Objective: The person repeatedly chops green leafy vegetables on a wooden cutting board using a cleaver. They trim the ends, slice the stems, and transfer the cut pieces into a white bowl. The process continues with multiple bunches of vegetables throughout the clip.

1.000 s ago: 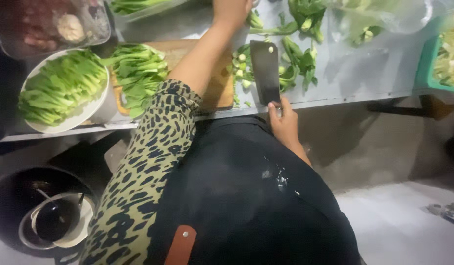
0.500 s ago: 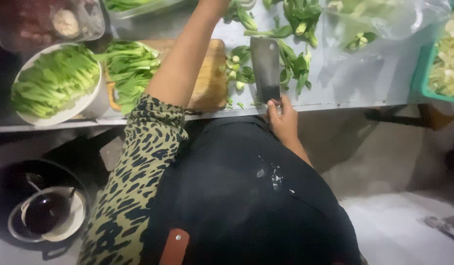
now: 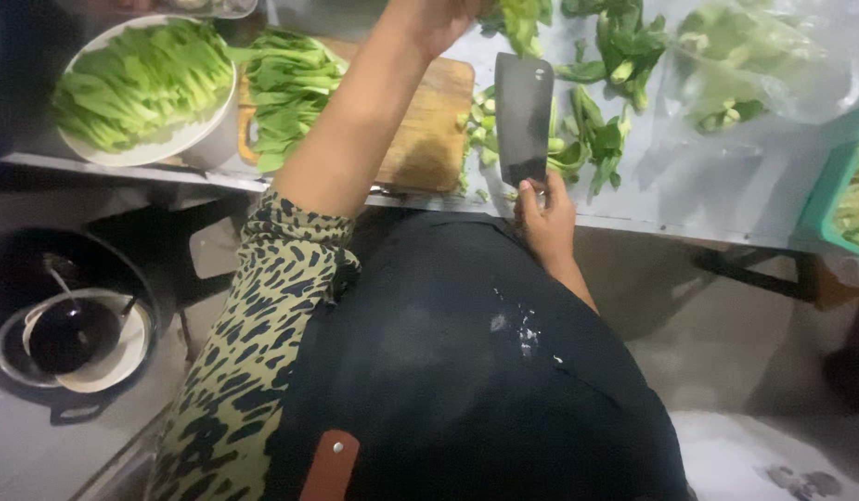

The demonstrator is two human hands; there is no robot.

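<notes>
Head view: right hand (image 3: 547, 215) closed round cleaver (image 3: 524, 119) handle, blade flat over tabletop (image 3: 689, 199) just ahead of hand. Left hand (image 3: 439, 19) stretched far forward at frame top, fingers closed on greens (image 3: 522, 20); grip partly cut off by frame edge. Loose greens stems (image 3: 596, 139) just right of cleaver. Board (image 3: 429, 130) between hands, under left forearm, cut leaves (image 3: 290, 88) on its far-left part. Plate (image 3: 123, 153) of trimmed leaves well left of left hand. Clear bag (image 3: 763, 65) far right of right hand.
</notes>
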